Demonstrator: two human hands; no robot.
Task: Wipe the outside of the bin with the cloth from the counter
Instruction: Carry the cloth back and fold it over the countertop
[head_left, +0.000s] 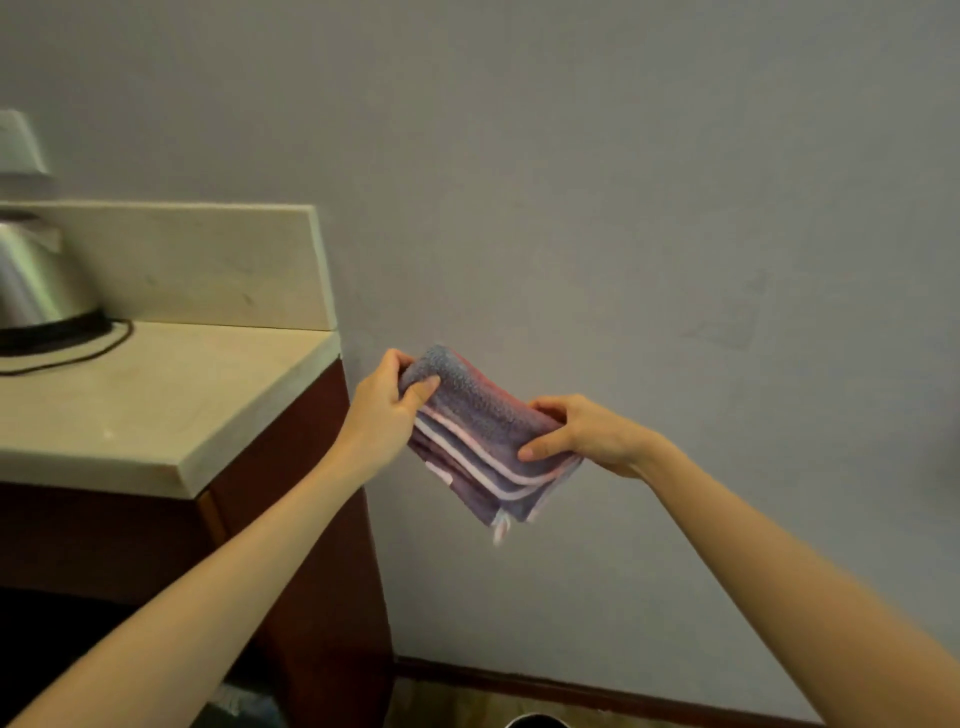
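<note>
I hold the cloth (478, 441) folded between both hands, out in front of me against the bare wall (623, 182). My left hand (387, 410) is clamped on its upper end, thumb over the fold; my right hand (582, 434) pinches the lower end, fingers wrapped under it. The cloth's long axis runs from my left grip down and across to my right, its loose striped edges hanging below. The counter (156, 415) lies to the left of my left hand, with a kettle (36, 280) at its far end. Straight down from the cloth, at the bottom edge of view, a dark curved rim (535, 721) shows; I judge that to be the bin, though too little of it is visible to be sure. It sits slightly nearer my right hand, so the move ahead is downward.
</note>
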